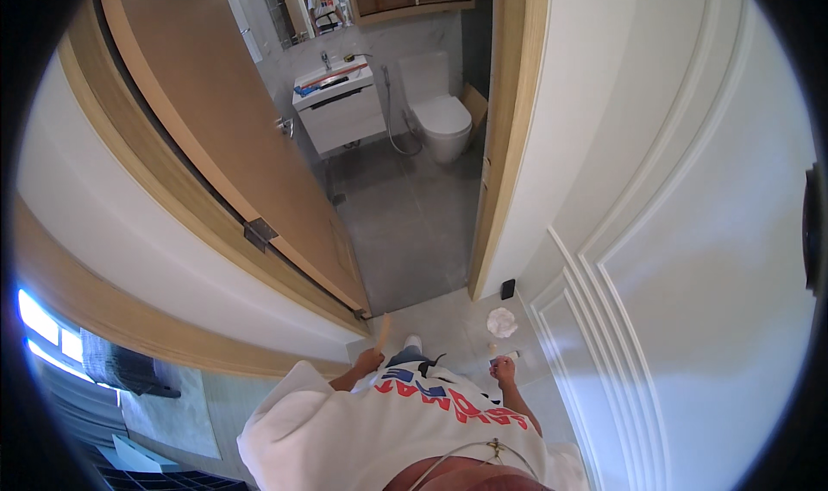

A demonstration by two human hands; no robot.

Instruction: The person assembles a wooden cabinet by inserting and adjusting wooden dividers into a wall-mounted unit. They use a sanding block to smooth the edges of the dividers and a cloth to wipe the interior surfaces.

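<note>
I stand at a bathroom doorway, looking down over my white printed shirt. My left hand [371, 361] is closed around a light wooden stick [383, 329] that points up toward the foot of the open door [233, 137]. My right hand [503, 369] hangs lower right, closed on a small pale object I cannot make out. A crumpled white cloth or paper [501, 322] lies on the light floor tiles just ahead of that hand, near the panelled wall.
Past the wooden door frame [504, 129] lies a grey-tiled bathroom floor [405, 223] with a white vanity and sink [338, 103], a toilet [440, 120] and a mirror. A small black item [507, 288] rests by the frame's base. White panelled wall [673, 258] stands right.
</note>
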